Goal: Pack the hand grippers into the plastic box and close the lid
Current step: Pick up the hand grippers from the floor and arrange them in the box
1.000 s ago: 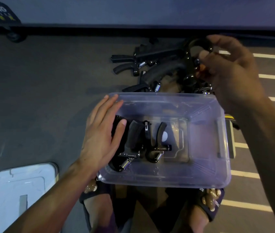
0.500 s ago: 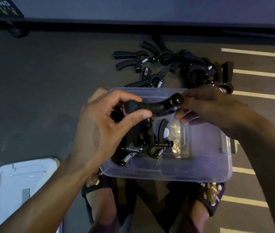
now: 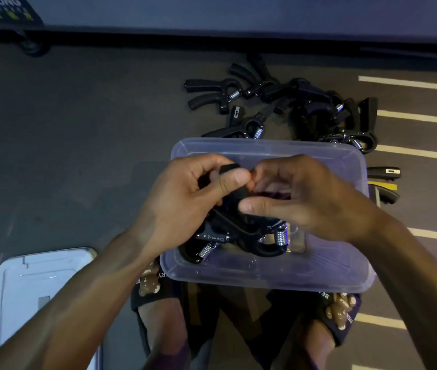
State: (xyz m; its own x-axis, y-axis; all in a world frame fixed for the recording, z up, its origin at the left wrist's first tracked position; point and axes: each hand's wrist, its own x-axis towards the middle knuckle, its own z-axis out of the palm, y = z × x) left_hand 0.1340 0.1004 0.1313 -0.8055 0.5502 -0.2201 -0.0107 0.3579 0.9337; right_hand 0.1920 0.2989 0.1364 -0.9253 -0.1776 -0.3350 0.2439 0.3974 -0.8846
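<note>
The clear plastic box (image 3: 345, 273) sits on the dark floor just beyond my feet. Both hands hold one black hand gripper (image 3: 234, 192) over the box's left half. My left hand (image 3: 182, 201) pinches its upper handle, and my right hand (image 3: 305, 193) grips its other side with fingers curled. Below them, black hand grippers with silver springs (image 3: 252, 240) lie inside the box. A pile of several more black hand grippers (image 3: 278, 102) lies on the floor beyond the box. The white lid (image 3: 38, 287) lies flat at the lower left.
My two feet in dark slides (image 3: 155, 295) stand right under the box's near edge. White floor lines (image 3: 420, 117) and a yellow marking run along the right. A dark wheeled base (image 3: 29, 45) stands at the far left by the wall.
My right hand lifted a gripper from the pile and carried it over the box. My left hand rose from inside the box and took its handle. Both hands then lowered it toward the box.
</note>
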